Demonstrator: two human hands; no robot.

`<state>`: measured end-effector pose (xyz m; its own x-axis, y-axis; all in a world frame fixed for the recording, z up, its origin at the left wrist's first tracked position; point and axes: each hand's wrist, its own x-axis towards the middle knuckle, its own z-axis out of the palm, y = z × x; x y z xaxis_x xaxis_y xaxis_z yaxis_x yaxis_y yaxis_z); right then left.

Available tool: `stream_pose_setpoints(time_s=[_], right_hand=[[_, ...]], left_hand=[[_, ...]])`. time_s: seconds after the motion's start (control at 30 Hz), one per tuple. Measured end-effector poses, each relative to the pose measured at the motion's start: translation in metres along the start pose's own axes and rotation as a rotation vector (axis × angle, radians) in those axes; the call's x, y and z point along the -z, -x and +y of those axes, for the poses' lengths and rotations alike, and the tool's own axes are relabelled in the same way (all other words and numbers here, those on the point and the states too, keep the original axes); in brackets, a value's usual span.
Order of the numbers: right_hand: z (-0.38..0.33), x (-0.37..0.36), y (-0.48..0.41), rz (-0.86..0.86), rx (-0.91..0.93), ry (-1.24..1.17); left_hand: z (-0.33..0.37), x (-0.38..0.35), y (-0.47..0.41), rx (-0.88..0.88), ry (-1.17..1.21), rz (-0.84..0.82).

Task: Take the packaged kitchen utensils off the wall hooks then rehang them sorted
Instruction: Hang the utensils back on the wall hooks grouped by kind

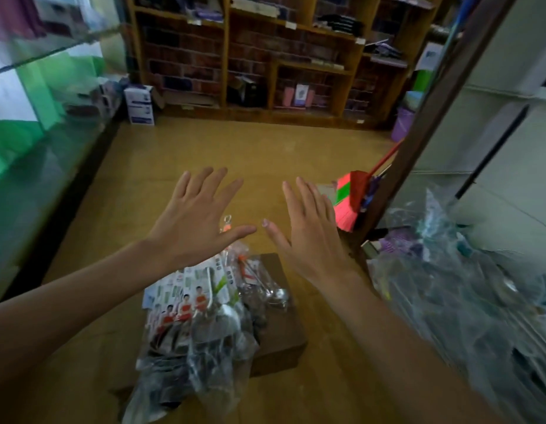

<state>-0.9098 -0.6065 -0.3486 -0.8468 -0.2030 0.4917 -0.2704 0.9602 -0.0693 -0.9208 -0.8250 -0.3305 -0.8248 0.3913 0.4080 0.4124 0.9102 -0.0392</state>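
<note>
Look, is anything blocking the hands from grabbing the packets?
Nothing visible blocks them. The left hand and right hand spread open over the packaged utensils piled on the wooden block, with only air between.

The packaged utensils [198, 316] lay in clear, glinting plastic, their white cards printed with small figures in red-orange tops and with green stripes. An orange tag [225, 228] showed at the top of the pile, and silver spoons [277, 296] at its right. The block [284, 338] beneath was dark brown and the floor [250, 148] ochre yellow. The broom [346, 206] had neon-pink bristles, a green band and a red handle. The bucket [401, 125] was lilac, the box [139, 105] white with blue print. The shelves [225, 56] were honey-brown wood backed by a red-brown brick pattern. The display case [36, 96] had green and white panels.
</note>
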Motion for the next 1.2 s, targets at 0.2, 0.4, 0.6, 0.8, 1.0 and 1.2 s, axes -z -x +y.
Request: stream_pose_setpoints(time_s=[0.2,0.4,0.6,0.8,1.0,1.2], right_hand=[[-0.034,-0.044,-0.010,-0.073,0.045,-0.057],[-0.059,-0.080,-0.008,-0.148,0.058,-0.124],[-0.078,-0.147,0.006,-0.508,-0.217,-0.330],[-0.091,-0.189,0.015,-0.643,-0.447,-0.417],[-0.097,-0.195,0.015,-0.611,-0.436,-0.319],[-0.101,-0.206,0.019,-0.596,-0.444,-0.260]], left_hand=[[-0.034,-0.030,0.024,0.065,0.025,-0.020],[-0.054,-0.057,0.049,0.120,0.076,-0.047],[-0.071,-0.121,0.046,0.387,0.312,-0.286],[-0.074,-0.184,0.014,0.588,0.469,-0.345],[-0.071,-0.213,-0.008,0.613,0.425,-0.343],[-0.063,-0.226,-0.023,0.764,0.483,-0.386]])
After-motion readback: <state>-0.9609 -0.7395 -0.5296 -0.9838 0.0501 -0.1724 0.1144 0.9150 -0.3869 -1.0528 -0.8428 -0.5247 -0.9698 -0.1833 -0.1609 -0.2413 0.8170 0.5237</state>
